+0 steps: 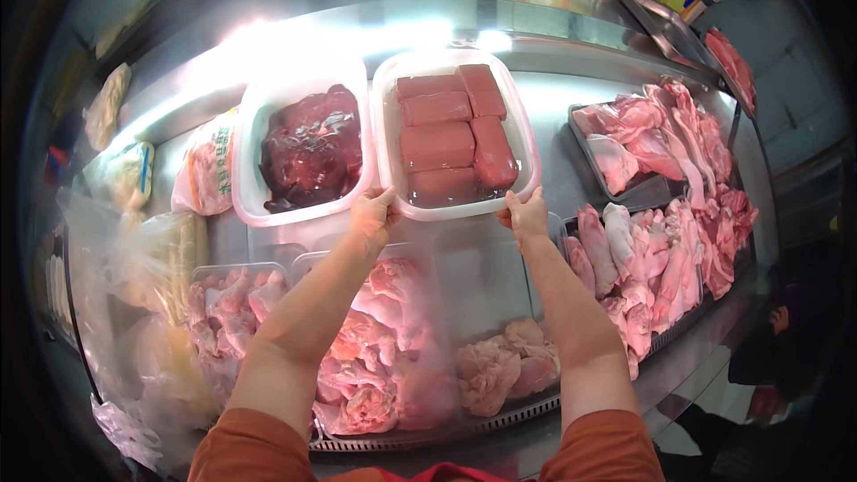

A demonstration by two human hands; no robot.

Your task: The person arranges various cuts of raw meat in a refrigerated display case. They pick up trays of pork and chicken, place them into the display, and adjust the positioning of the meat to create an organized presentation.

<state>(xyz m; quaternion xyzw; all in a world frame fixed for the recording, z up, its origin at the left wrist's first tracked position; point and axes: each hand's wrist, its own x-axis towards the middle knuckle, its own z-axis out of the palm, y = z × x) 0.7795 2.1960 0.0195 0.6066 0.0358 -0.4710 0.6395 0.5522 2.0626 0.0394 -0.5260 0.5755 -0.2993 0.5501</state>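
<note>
My left hand [375, 213] grips the near left corner of a white plastic tub [529, 140], and my right hand [527, 214] grips its near right corner. Inside the tub lie several brownish-red rectangular blocks [438, 146], apparently congealed blood, with some liquid around them. Close on its left stands a second white tub [242, 177] with dark red, glossy offal [315, 144], likely liver. My left hand is near that tub's right corner. Both tubs are in the back part of a lit metal display case [559, 164].
Pork pieces [636, 134] fill a black tray at right, with pig's trotters [643, 254] nearer. Poultry pieces [375, 348] lie in front, beside more raw poultry [502, 365]. Plastic bags [161, 261] crowd the left. A bright light strip [402, 37] runs behind. Part of a person's hand [778, 320] shows at far right.
</note>
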